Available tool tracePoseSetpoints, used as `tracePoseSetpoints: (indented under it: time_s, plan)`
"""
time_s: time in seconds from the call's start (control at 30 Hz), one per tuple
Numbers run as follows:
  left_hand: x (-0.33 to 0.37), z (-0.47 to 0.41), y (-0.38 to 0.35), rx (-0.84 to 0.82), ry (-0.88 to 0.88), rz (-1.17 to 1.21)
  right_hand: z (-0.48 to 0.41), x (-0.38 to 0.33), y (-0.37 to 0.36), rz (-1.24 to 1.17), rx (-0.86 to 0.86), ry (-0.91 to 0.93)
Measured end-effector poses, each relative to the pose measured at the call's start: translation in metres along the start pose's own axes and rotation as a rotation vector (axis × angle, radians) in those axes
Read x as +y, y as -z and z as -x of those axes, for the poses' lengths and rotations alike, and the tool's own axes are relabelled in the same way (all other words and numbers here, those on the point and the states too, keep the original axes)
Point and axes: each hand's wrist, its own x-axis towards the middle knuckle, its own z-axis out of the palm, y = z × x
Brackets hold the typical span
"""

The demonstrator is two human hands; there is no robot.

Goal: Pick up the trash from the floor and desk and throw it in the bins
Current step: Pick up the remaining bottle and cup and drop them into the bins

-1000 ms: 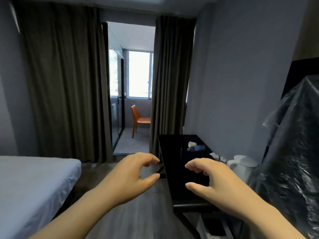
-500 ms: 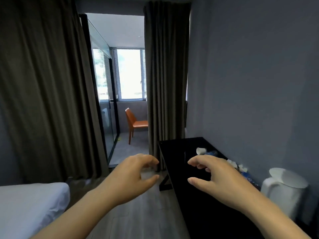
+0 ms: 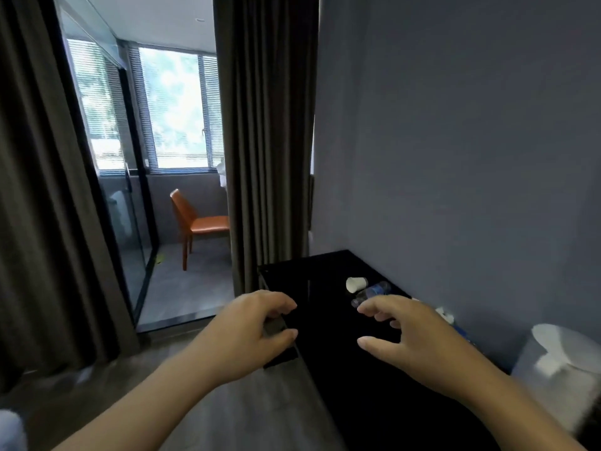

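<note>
A black desk (image 3: pixel 318 288) runs along the grey wall on the right. On its far part a white paper cup (image 3: pixel 356 283) lies on its side, with a clear plastic bottle (image 3: pixel 374 290) with a blue label lying beside it. Small white scraps (image 3: pixel 445 314) lie against the wall behind my right hand. My right hand (image 3: pixel 403 333) hovers over the desk just short of the bottle, fingers curled and apart, holding nothing. My left hand (image 3: pixel 253 333) hangs at the desk's left edge, also empty with fingers apart. No bin is in view.
A white electric kettle (image 3: pixel 562 362) stands on the desk at the near right. Dark curtains (image 3: pixel 266 141) frame a doorway to a balcony with an orange chair (image 3: pixel 198 222). Grey wood floor (image 3: pixel 253 408) lies left of the desk. A white bed corner (image 3: pixel 9 431) shows at the bottom left.
I have moved forward along the desk, so the cup and bottle are nearer. The bed has slid almost out of view. Both hands keep the same open, raised pose.
</note>
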Motion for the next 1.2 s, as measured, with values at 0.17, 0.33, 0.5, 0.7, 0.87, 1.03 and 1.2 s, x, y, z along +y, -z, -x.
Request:
tracePoseSetpoints:
  time_s: [0.17, 0.33, 0.5, 0.7, 0.87, 1.03, 1.2]
  plan:
    - [-0.057, -0.068, -0.001, -0.040, -0.086, 0.042, -0.051, 0.006, -0.027, 0.040, 0.038, -0.107]
    - [-0.095, -0.130, -0.030, -0.144, -0.135, 0.147, -0.091, 0.034, -0.047, 0.029, 0.007, -0.237]
    - [-0.125, -0.207, -0.060, -0.178, -0.196, 0.157, -0.142, 0.086, -0.059, -0.003, 0.031, -0.313]
    - [-0.146, -0.307, -0.084, -0.241, -0.234, 0.128, -0.205, 0.151, -0.064, -0.057, 0.067, -0.390]
    - [-0.164, -0.375, -0.116, -0.289, -0.274, 0.155, -0.246, 0.193, -0.071, -0.063, 0.092, -0.496]
    - [-0.186, -0.441, -0.156, -0.406, -0.343, 0.153, -0.272, 0.227, -0.086, -0.047, 0.127, -0.611]
    - [-0.210, -0.512, -0.184, -0.506, -0.430, 0.195, -0.301, 0.253, -0.104, -0.024, 0.180, -0.788]
